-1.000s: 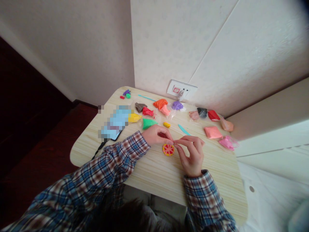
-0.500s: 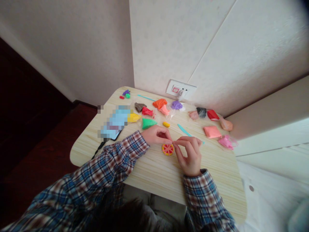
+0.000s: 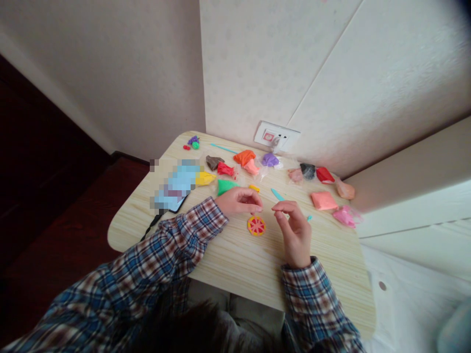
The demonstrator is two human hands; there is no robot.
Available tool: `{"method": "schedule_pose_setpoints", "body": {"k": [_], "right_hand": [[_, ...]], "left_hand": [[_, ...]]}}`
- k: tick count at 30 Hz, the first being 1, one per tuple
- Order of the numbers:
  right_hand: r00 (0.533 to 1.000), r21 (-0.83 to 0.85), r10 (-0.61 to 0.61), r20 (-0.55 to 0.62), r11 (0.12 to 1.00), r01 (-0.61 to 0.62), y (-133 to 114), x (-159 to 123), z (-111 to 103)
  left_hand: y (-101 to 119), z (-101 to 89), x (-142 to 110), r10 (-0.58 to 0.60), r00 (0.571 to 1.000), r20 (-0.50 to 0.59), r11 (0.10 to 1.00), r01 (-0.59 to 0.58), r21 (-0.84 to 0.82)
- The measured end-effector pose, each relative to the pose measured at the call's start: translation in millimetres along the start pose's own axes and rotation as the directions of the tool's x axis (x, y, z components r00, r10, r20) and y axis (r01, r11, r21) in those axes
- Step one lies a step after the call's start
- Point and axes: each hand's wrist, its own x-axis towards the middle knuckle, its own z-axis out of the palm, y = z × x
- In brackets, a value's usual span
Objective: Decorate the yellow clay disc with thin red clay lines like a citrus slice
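A small round clay slice [image 3: 256, 226] lies flat on the table, with a yellow rim, red wedges and pink strips like spokes. Just above its far edge is my left hand [image 3: 239, 201], thumb and fingers pinched together. Whatever is between those fingertips is too small to name. My right hand [image 3: 294, 233] is to the right of the slice, thumb and index tips brought close; I cannot make out anything in them. Beyond the hands lie a yellow clay lump [image 3: 254, 188] and a blue modelling tool [image 3: 277, 194], partly hidden by my right hand.
Bags of clay lie along the back, among them green [image 3: 225, 186], orange [image 3: 245, 157], purple [image 3: 270, 160] and salmon [image 3: 324, 200]. At left is a blurred phone [image 3: 178, 186] with a cable. Small clay grapes [image 3: 193, 140] sit in the far left corner, below a wall socket [image 3: 276, 136].
My hands have parted from where their fingertips met over the slice. The right hand has moved to the right; the left stays almost in place. The slice has not visibly changed.
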Motion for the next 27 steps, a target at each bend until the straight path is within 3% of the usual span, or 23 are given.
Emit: {"method": "schedule_pose_setpoints", "body": {"k": [4,9,27], "right_hand": [[0.994,0.091,0.107,0.006,0.990,-0.107,5,-2,0],[0.992,0.135,0.126,0.015,0.983,-0.127,9,-3,-3],[0.972,-0.208,0.075,0.225,0.978,-0.027,6,-12,-9]], "left_hand": [[2,-0.7,0,-0.001,1.000,-0.030,1.000,0.000,-0.005],[3,-2.1,0,0.009,0.999,-0.040,1.000,-0.009,0.001],[1,-6.4,0,0.050,0.997,-0.065,0.997,-0.046,0.057]]}}
